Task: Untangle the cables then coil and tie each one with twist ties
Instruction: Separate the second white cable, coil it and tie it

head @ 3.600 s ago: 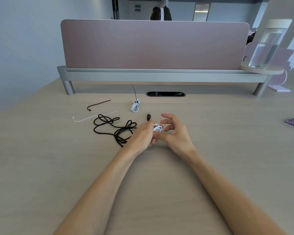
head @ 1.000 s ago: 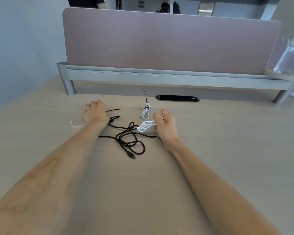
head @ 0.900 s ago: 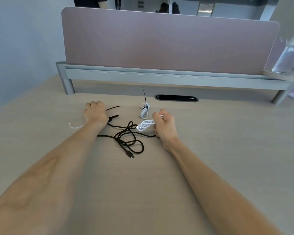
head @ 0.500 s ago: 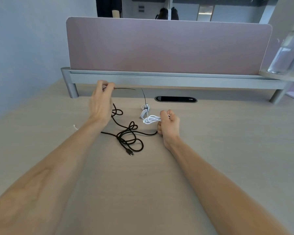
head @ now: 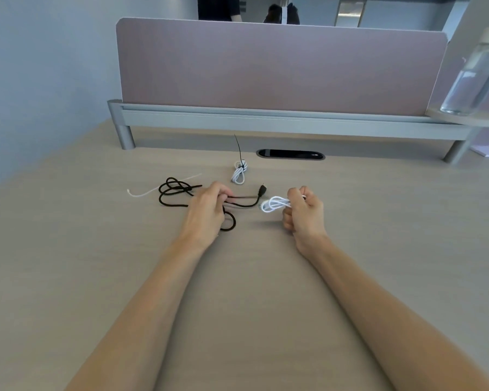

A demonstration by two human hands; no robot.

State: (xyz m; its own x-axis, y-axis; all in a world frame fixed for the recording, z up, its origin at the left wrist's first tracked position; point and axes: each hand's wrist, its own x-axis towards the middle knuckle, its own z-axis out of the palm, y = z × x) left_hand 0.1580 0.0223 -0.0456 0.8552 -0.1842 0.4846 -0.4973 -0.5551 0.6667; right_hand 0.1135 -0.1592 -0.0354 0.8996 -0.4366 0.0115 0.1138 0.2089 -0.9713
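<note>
Head view catches the tying step: right hand (head: 304,214) clutches the coiled white cable (head: 274,204), left hand (head: 206,210) pinches a black twist tie (head: 242,196), which I judge must next wrap that coil.

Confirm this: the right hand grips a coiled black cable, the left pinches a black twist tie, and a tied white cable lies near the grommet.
Wrong on colour. In the head view the right hand grips a coiled white cable; the black cable lies loose. The left hand does pinch a black twist tie, and the tied white cable lies near the grommet.
</note>
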